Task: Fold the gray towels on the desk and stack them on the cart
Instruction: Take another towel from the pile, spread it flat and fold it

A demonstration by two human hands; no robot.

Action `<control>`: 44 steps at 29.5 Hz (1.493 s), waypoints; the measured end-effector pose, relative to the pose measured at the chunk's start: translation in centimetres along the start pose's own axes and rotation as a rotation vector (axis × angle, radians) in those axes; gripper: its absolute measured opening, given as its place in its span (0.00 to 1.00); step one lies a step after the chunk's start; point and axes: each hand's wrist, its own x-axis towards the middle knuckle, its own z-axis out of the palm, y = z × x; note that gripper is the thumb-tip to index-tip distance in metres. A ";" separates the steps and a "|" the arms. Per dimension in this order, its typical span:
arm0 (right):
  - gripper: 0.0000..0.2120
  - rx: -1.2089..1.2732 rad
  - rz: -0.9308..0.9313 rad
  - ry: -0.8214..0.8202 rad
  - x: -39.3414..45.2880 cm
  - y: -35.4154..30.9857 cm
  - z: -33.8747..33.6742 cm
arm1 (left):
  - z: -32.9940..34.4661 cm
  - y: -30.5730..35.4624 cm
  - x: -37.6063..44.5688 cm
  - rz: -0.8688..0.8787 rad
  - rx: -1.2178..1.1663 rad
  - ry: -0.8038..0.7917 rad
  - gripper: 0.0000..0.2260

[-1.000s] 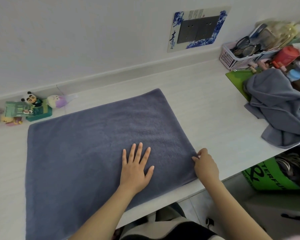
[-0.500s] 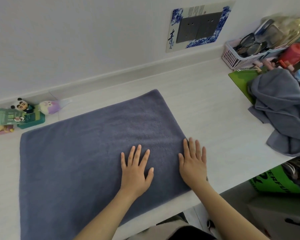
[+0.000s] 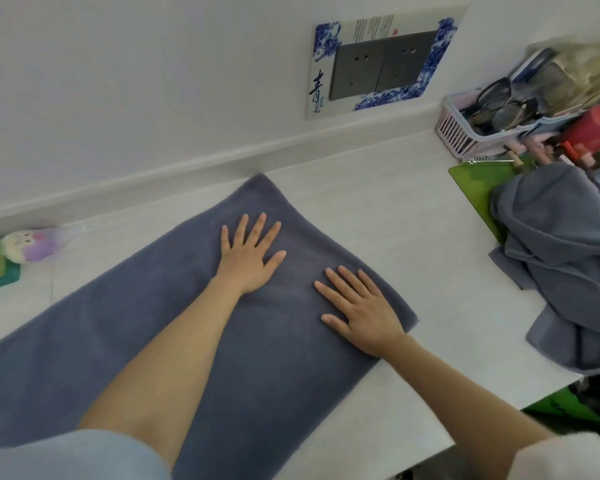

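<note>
My right hand [image 3: 364, 311], lower centre-right of frame: fingers straight, flat on spread gray terry towel [image 3: 174, 327], holding nothing. Second ago it pinched towel's right edge; now released, palm down. My left hand [image 3: 248, 258], mid-frame: also flat, fingers spread, slid farther up towel toward wall. Towel lies smooth on white desk [image 3: 378, 209]. Judgement: smoothing stage, next fold not begun. Right edge of frame: crumpled gray towel heap [image 3: 561, 258], unfolded, waiting. Far right: pink slatted basket [image 3: 456, 128]. Cart not visible.
</note>
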 end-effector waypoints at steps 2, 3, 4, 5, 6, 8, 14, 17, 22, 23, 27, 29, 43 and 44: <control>0.30 -0.079 -0.115 -0.059 3.4 3.5 -1.7 | -0.4 -1.0 1.1 -0.050 -0.036 0.015 0.27; 0.31 -0.123 -0.155 -0.097 5.1 4.9 -2.6 | -0.5 -1.7 1.4 -0.085 -0.065 0.016 0.27; 0.32 -0.162 -0.177 -0.079 6.4 6.0 -3.4 | -0.6 -2.4 1.4 -0.106 -0.086 0.017 0.27; 0.34 -0.175 -0.162 -0.087 8.5 7.0 -4.6 | -0.7 -3.2 1.4 -0.159 -0.109 0.010 0.27; 0.33 -0.196 -0.108 -0.099 10.2 7.7 -5.6 | -0.9 -3.9 1.4 -0.217 -0.131 -0.012 0.27; 0.27 -0.259 0.000 -0.089 13.1 7.6 -7.7 | -1.5 -4.9 1.2 -0.335 -0.178 -0.068 0.28; 0.25 -0.051 -0.140 0.238 9.4 -0.1 -5.0 | -0.9 -2.9 -3.4 -0.231 -0.144 0.272 0.27; 0.30 -0.028 -0.205 0.056 4.5 -0.9 -1.8 | 2.7 -1.7 -7.9 -0.174 -0.087 0.227 0.30; 0.32 -0.063 -0.204 -0.013 6.0 0.7 -1.9 | 4.7 -2.0 -9.2 -0.404 -0.021 0.144 0.31; 0.33 -0.079 -0.215 -0.038 6.7 0.9 -2.3 | 4.5 -1.8 -8.7 -0.426 -0.019 0.133 0.31; 0.38 -0.115 -0.236 -0.075 8.6 1.7 -3.7 | 3.0 -0.6 -7.7 -0.425 -0.131 0.106 0.28; 0.34 -0.125 -0.215 -0.041 7.9 0.9 -4.1 | 2.7 0.1 -9.2 -0.386 -0.203 0.150 0.27; 0.17 0.553 -0.166 0.192 -12.4 -11.8 2.9 | 11.3 -0.5 -30.3 -0.072 -0.374 0.441 0.10; 0.16 0.555 -0.169 0.186 -13.1 -12.4 3.4 | 11.9 -0.7 -31.0 -0.035 -0.390 0.454 0.10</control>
